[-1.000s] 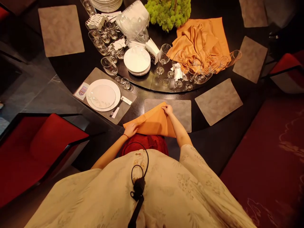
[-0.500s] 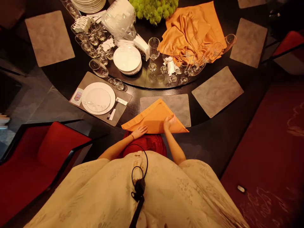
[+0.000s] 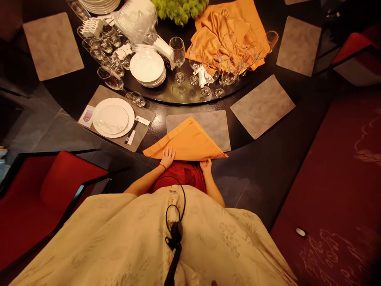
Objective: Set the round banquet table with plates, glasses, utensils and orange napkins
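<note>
An orange cloth napkin (image 3: 190, 141), folded into a triangle, lies at the table's near edge with its long side toward me. It partly covers a grey-brown placemat (image 3: 212, 119). My left hand (image 3: 168, 157) lies flat on the napkin's lower left part, fingers spread. At the long edge, right of the middle, my right hand (image 3: 206, 165) has its fingers curled and closed on the cloth. The fingertips of that hand are partly hidden.
Left of the napkin, a placemat holds stacked white plates (image 3: 113, 119) and chopsticks (image 3: 131, 130). Behind stand a plate stack (image 3: 148, 65), several stemmed glasses (image 3: 177, 55) and a heap of orange napkins (image 3: 226, 28). A red chair (image 3: 71, 178) is at left.
My right hand has moved from on top of the napkin down to its near edge and closed there. My left hand stays flat on the cloth. The whole view has shifted slightly.
</note>
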The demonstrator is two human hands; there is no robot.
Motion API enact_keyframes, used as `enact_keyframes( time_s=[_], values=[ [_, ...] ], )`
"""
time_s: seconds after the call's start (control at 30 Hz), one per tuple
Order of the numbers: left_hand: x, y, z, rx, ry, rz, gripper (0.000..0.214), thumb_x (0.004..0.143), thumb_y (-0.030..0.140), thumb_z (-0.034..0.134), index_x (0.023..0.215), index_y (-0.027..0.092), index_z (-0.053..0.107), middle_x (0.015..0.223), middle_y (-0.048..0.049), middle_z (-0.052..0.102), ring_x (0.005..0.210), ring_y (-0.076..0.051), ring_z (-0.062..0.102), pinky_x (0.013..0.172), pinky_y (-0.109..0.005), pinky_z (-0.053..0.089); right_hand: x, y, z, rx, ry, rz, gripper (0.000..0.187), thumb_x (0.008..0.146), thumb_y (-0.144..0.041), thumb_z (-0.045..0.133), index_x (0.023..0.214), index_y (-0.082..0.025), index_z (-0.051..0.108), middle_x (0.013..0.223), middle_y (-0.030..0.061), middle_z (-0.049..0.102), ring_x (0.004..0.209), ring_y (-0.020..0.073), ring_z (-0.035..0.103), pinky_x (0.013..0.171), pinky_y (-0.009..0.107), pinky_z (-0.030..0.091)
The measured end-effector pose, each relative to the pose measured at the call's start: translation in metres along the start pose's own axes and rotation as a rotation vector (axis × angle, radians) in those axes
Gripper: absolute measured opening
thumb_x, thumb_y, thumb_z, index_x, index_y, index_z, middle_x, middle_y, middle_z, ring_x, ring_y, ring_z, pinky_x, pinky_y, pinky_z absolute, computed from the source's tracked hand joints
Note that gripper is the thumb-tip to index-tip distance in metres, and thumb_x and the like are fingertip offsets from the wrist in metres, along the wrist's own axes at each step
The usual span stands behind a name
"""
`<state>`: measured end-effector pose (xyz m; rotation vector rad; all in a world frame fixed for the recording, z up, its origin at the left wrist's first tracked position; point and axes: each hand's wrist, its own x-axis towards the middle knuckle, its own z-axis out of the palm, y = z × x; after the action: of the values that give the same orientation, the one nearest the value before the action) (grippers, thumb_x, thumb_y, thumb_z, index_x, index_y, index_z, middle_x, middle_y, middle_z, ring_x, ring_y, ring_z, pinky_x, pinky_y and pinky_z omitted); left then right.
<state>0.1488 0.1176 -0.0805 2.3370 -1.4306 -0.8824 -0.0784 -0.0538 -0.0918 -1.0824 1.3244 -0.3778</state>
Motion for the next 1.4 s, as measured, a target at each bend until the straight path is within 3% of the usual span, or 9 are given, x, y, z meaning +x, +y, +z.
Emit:
enact_keyframes(
  time_s=[0.23, 0.37, 0.47, 0.63, 0.9, 1.03, 1.2, 1.3, 1.4],
  values=[
    [0.003, -0.002, 0.002, 0.161, 0.009, 0.025, 0.065, 0.088, 0.022, 0.047, 0.152, 0.011, 0.041, 0.160, -0.0241, 0.019, 0.150, -0.044, 0.007, 0.113, -0.073, 0.008, -0.009, -0.007, -0.029, 0.268, 0.353, 0.020, 0.023, 0.079, -0.043, 0.055, 0.087, -0.025, 0.043, 0.077, -0.0006, 0.061, 0.072, 0.0152, 0.065, 0.078, 0.035, 0.059],
    [0.007, -0.013, 0.000, 0.194, 0.016, 0.022, 0.063, 0.089, 0.016, 0.041, 0.152, 0.017, 0.042, 0.160, -0.0173, 0.025, 0.151, -0.038, 0.016, 0.115, -0.067, 0.016, -0.002, -0.031, -0.035, 0.082, 0.453, -0.171, 0.056, 0.082, -0.042, 0.055, 0.131, -0.019, 0.040, 0.082, 0.0010, 0.063, 0.071, 0.0148, 0.065, 0.077, 0.034, 0.058],
    [0.009, -0.028, -0.003, 0.179, 0.003, 0.055, 0.067, 0.086, 0.006, 0.037, 0.151, 0.020, 0.043, 0.159, -0.0129, 0.031, 0.151, -0.031, 0.021, 0.118, -0.059, 0.022, 0.000, -0.050, -0.043, -0.203, 0.380, -0.339, 0.064, 0.087, -0.037, 0.047, 0.145, -0.013, 0.035, 0.092, 0.0065, 0.067, 0.081, 0.0167, 0.067, 0.083, 0.034, 0.056],
    [0.011, -0.051, -0.021, 0.096, -0.039, 0.181, 0.076, 0.076, -0.002, 0.038, 0.150, 0.016, 0.043, 0.153, -0.0119, 0.044, 0.147, -0.021, 0.034, 0.120, -0.048, 0.029, 0.005, -0.071, -0.068, -0.853, 0.076, -0.480, 0.045, 0.082, -0.015, 0.043, 0.121, -0.012, 0.066, 0.121, 0.0153, 0.067, 0.113, 0.0233, 0.062, 0.104, 0.038, 0.047],
    [0.012, -0.043, -0.103, 0.008, 0.012, 0.163, 0.047, 0.088, 0.013, 0.039, 0.126, 0.012, 0.065, 0.128, -0.0147, 0.067, 0.117, -0.023, 0.064, 0.102, -0.035, 0.049, 0.016, -0.157, -0.111, -1.308, -0.028, -0.693, 0.026, 0.089, -0.024, 0.051, 0.095, -0.015, 0.074, 0.120, 0.0180, 0.065, 0.117, 0.0311, 0.056, 0.101, 0.046, 0.045],
    [-0.004, -0.029, -0.181, -0.083, -0.130, 0.197, 0.034, 0.092, 0.032, 0.045, 0.099, 0.015, 0.074, 0.086, -0.0074, 0.075, 0.077, -0.019, 0.068, 0.075, -0.026, 0.051, -0.007, -0.224, -0.141, -1.239, -0.242, -0.870, 0.017, 0.086, -0.031, 0.057, 0.079, -0.021, 0.069, 0.133, 0.0100, 0.061, 0.141, 0.0360, 0.035, 0.112, 0.066, 0.023],
    [-0.007, -0.023, -0.278, -0.275, -0.263, 0.197, 0.038, 0.090, 0.045, 0.048, 0.093, 0.017, 0.073, 0.073, -0.0031, 0.068, 0.063, -0.014, 0.058, 0.058, -0.022, 0.043, -0.018, -0.304, -0.165, -1.098, -0.411, -0.801, 0.029, 0.091, -0.047, 0.052, 0.078, -0.023, 0.064, 0.106, 0.0060, 0.072, 0.129, 0.0316, 0.050, 0.113, 0.064, 0.021],
    [0.029, -0.041, -0.292, -0.312, -0.194, 0.123, 0.036, 0.085, 0.047, 0.053, 0.092, 0.018, 0.074, 0.069, -0.0041, 0.066, 0.065, -0.015, 0.058, 0.060, -0.025, 0.044, 0.021, -0.324, -0.159, -1.041, -0.388, -0.706, 0.039, 0.087, -0.057, 0.056, 0.075, -0.020, 0.062, 0.090, 0.0063, 0.070, 0.100, 0.0265, 0.062, 0.100, 0.047, 0.041],
    [0.082, -0.070, -0.267, -0.322, -0.166, 0.066, 0.035, 0.076, 0.049, 0.063, 0.087, 0.017, 0.073, 0.064, -0.0024, 0.064, 0.064, -0.015, 0.055, 0.060, -0.025, 0.044, 0.085, -0.311, -0.144, -1.014, -0.445, -0.529, 0.049, 0.077, -0.065, 0.064, 0.075, -0.017, 0.063, 0.073, 0.0036, 0.064, 0.072, 0.0183, 0.057, 0.072, 0.030, 0.045]
  ],
)
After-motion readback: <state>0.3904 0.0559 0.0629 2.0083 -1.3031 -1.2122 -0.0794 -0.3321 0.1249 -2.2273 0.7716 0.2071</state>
